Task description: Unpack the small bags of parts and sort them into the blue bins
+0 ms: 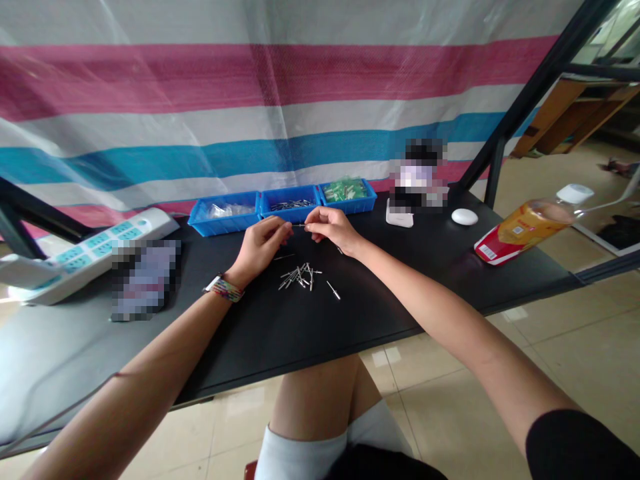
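My left hand point(263, 245) and my right hand point(333, 229) meet above the black table point(400, 293), both pinched on a thin metal pin point(299, 225) held between their fingertips. Just below them lies a small pile of metal rivets point(300, 276), with one rivet point(333, 291) lying apart to the right. My left wrist wears a colourful woven band point(225, 288).
Three blue bins line the back edge: the left bin point(225, 213) holds clear bags, the middle bin point(290, 202) metal parts, the right bin point(349, 194) green pieces. A white power strip point(90, 250) lies far left. A bottle point(530, 227) lies on its side at the right edge. A white round object point(465, 216) sits nearby.
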Demonstrator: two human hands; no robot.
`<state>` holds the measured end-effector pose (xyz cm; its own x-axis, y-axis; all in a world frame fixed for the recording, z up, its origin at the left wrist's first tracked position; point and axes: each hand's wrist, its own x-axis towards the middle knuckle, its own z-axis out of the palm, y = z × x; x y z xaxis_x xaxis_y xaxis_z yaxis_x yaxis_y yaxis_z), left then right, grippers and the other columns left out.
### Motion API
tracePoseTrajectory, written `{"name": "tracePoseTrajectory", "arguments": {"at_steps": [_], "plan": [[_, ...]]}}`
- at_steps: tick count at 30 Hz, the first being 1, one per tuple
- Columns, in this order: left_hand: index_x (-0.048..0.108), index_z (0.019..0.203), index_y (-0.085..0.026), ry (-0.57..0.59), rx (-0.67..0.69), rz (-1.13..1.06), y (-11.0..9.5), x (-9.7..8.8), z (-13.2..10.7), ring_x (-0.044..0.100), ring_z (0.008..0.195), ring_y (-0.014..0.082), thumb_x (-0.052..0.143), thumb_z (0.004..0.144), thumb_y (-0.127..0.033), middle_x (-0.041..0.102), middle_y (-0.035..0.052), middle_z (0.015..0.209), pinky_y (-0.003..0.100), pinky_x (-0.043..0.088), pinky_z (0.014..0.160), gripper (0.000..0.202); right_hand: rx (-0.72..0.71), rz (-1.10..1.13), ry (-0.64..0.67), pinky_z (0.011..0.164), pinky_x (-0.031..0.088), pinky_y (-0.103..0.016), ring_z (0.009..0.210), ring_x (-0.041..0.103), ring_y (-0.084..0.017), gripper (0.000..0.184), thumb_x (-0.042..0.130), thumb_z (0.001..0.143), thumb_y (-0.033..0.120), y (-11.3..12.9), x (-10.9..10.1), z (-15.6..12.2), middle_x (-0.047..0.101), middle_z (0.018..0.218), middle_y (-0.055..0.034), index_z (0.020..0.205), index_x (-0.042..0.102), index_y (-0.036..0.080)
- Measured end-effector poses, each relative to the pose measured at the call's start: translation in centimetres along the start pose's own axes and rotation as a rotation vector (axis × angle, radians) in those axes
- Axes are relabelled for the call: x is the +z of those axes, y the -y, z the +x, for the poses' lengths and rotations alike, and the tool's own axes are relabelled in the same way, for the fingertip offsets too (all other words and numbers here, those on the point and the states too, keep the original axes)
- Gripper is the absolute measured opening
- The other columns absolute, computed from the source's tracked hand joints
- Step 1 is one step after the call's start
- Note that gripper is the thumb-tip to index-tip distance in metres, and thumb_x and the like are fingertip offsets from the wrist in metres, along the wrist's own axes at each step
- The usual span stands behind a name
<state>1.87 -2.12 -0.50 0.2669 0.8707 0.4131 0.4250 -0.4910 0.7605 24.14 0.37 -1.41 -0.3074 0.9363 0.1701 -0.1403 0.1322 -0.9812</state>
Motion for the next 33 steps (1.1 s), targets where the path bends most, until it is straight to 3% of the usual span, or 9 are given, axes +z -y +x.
{"name": "tracePoseTrajectory", "arguments": {"at_steps": [6,10,12,15,17,21,26,29,33], "plan": [[0.072,0.085,-0.019,-0.005,-0.041,-0.057,-0.2,0.1,0.1,0.065,0.068,0.0183,0.061,0.103,-0.057,0.069,0.0054,0.075,0.027,0.050,0.061,0.043,-0.064,0.036,-0.132,0.056,0.057,-0.021,0.059,0.065,-0.010,0.018,0.084,0.075,0.029,0.6,0.7,0.9,0.070,0.073,0.0031,0.083,0.070,0.020],[0.072,0.084,-0.019,-0.003,-0.048,-0.066,-0.3,0.1,0.2,0.065,0.067,0.0182,0.061,0.102,-0.057,0.070,0.0057,0.073,0.027,0.050,0.060,0.043,-0.095,0.065,-0.200,0.057,0.060,-0.024,0.060,0.068,-0.011,0.025,0.079,0.080,0.032,0.9,0.9,2.0,0.081,0.099,-0.0027,0.103,0.076,0.021],[0.072,0.084,-0.019,-0.005,-0.052,-0.072,-0.3,0.1,0.2,0.065,0.066,0.0178,0.060,0.103,-0.055,0.069,0.0056,0.073,0.026,0.050,0.059,0.042,-0.107,0.000,-0.204,0.052,0.056,-0.024,0.056,0.065,-0.010,0.030,0.075,0.083,0.032,0.9,0.6,2.3,0.081,0.105,-0.0033,0.111,0.077,0.022],[0.072,0.083,-0.019,0.005,-0.057,-0.074,-0.1,0.1,0.2,0.065,0.066,0.0174,0.059,0.104,-0.050,0.069,0.0054,0.073,0.026,0.049,0.059,0.040,-0.152,-0.148,-0.244,0.045,0.045,-0.022,0.048,0.055,-0.008,0.022,0.070,0.086,0.030,0.8,-0.2,2.1,0.078,0.088,-0.0011,0.103,0.080,0.020],[0.072,0.083,-0.019,0.016,-0.055,-0.068,0.0,0.1,0.2,0.064,0.067,0.0174,0.059,0.104,-0.048,0.069,0.0053,0.073,0.026,0.049,0.059,0.038,-0.154,-0.215,-0.174,0.046,0.042,-0.023,0.049,0.053,-0.009,0.016,0.068,0.086,0.026,0.8,-0.5,1.6,0.075,0.080,-0.0005,0.094,0.079,0.019],[0.071,0.082,-0.019,0.001,-0.058,-0.058,0.0,0.1,0.2,0.064,0.067,0.0177,0.059,0.103,-0.047,0.068,0.0050,0.072,0.027,0.049,0.059,0.037,-0.146,-0.377,0.158,0.059,0.045,-0.025,0.064,0.060,-0.014,0.007,0.072,0.082,0.019,1.2,-0.2,0.2,0.073,0.074,-0.0009,0.081,0.079,0.017],[0.071,0.080,-0.019,-0.032,-0.068,-0.059,-0.3,0.2,0.2,0.063,0.066,0.0176,0.058,0.103,-0.046,0.068,0.0050,0.071,0.027,0.049,0.058,0.038,-0.309,-0.624,0.410,0.072,0.047,-0.027,0.072,0.061,-0.015,0.014,0.075,0.077,0.006,2.0,1.0,-1.4,0.075,0.079,0.0004,0.077,0.080,0.019],[0.071,0.079,-0.019,-0.038,-0.072,-0.063,-0.4,0.2,0.2,0.062,0.065,0.0172,0.058,0.102,-0.046,0.067,0.0048,0.070,0.027,0.049,0.058,0.038,-0.360,-0.722,0.451,0.075,0.047,-0.028,0.076,0.063,-0.016,0.019,0.076,0.077,0.002,2.1,1.1,-1.7,0.073,0.081,0.0001,0.081,0.081,0.020],[0.070,0.079,-0.019,-0.033,-0.066,-0.060,-0.3,0.1,0.2,0.062,0.065,0.0174,0.058,0.103,-0.046,0.067,0.0046,0.071,0.027,0.049,0.059,0.038,-0.375,-0.800,0.317,0.081,0.048,-0.031,0.081,0.064,-0.017,0.013,0.078,0.087,0.005,1.6,1.4,-1.6,0.069,0.086,-0.0023,0.092,0.083,0.017]]}}
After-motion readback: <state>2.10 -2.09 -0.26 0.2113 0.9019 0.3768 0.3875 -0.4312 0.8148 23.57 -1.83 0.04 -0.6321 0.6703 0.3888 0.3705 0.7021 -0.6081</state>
